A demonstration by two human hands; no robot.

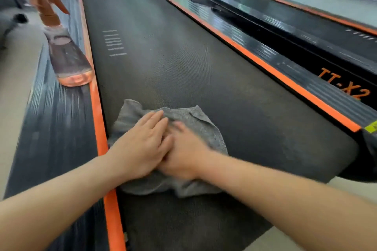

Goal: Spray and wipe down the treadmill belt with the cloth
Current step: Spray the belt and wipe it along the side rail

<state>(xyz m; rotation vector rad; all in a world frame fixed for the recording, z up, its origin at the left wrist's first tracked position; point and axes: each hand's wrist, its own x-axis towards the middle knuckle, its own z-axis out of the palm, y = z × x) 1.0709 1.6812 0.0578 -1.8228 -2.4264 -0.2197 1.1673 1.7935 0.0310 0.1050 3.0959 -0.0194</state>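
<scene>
The cloth (201, 128) is grey, crumpled and hemmed; it is laid on the near part of the belt (163, 47), close to the left orange strip (98, 112). The left hand (140, 146) is pressed flat on it, fingers straight and together, nothing gripped; the right hand (184, 156), blurred, is laid flat beside it, touching it, fingers extended. The belt is dark and finely textured; the bottle (67, 57) is stood on the left rail (55, 120).
</scene>
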